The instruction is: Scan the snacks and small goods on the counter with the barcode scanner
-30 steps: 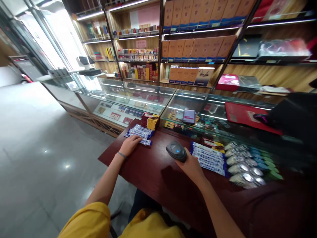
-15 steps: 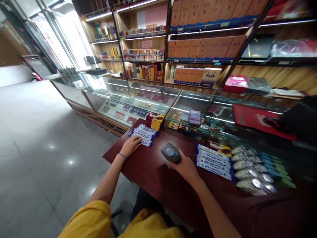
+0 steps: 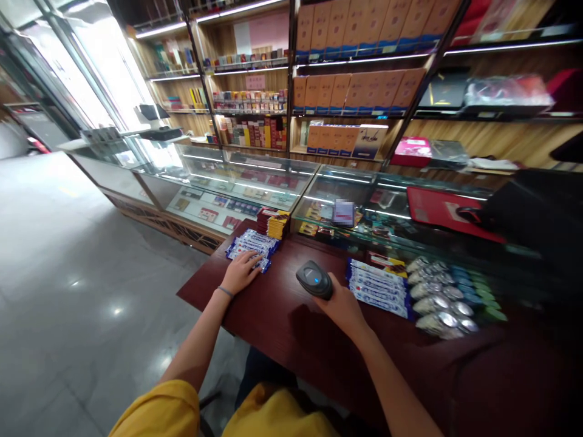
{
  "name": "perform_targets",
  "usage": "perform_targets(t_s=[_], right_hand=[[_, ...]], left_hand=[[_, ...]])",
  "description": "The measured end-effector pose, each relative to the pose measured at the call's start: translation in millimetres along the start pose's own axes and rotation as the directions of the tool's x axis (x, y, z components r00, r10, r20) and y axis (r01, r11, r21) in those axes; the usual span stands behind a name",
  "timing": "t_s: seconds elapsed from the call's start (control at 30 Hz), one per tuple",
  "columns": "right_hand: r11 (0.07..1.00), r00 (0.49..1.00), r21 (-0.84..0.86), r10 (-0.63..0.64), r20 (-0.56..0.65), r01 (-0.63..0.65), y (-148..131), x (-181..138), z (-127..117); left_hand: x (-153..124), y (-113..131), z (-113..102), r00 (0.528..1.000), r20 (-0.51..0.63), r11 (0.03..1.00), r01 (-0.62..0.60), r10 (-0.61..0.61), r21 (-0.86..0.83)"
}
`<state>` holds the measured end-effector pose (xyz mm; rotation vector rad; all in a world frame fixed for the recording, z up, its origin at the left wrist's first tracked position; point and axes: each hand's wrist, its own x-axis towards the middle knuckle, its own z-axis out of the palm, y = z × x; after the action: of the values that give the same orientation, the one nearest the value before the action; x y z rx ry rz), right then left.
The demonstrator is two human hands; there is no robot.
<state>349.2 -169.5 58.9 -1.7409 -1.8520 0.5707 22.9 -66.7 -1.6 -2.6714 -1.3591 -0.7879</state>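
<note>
My right hand [image 3: 342, 306] grips a black handheld barcode scanner [image 3: 314, 279] with a small blue light, held just above the dark red table [image 3: 282, 321]. My left hand [image 3: 240, 273] rests with its fingers curled on the nearest bar of a pile of blue-and-white wrapped bars [image 3: 252, 245] at the table's far left corner. A second row of the same blue-and-white bars [image 3: 379, 287] lies just right of the scanner.
Silver-wrapped packets [image 3: 437, 297] and blue and green ones [image 3: 483, 291] lie further right. A red and yellow stack [image 3: 273, 222] stands behind the left pile. Glass display counters [image 3: 255, 182] run along the table's far edge, with stocked shelves [image 3: 359, 91] behind. Grey tiled floor [image 3: 68, 273] opens to the left.
The scanner has drifted slightly left, away from the right row of bars. My left hand has stayed on the left pile, its fingers now on the nearest bar.
</note>
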Motion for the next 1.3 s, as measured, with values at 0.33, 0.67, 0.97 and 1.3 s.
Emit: perform_targets(t_s=[0.33,0.67,0.97,1.3], right_hand=[[0.994,0.98,0.025,0.109,-0.165,-0.106,55,-44,-44],[0.962,0.91,0.077,0.272,-0.313,-0.262,103,-87,-91],[0.929,0.854,0.087,0.365,-0.371,-0.359,128,-118,-109],[0.914,0.836,0.127,0.404,-0.371,-0.385,135,-123,-108]], left_hand=[[66,108,51,0.988,-0.002,0.974,-0.15,0.152,-0.168],[105,223,96,0.934,-0.015,0.866,-0.337,0.357,-0.369],[112,283,125,0.919,0.097,0.876,-0.327,0.382,-0.355],[107,289,136,0.939,0.111,0.888,-0.264,0.326,-0.377]])
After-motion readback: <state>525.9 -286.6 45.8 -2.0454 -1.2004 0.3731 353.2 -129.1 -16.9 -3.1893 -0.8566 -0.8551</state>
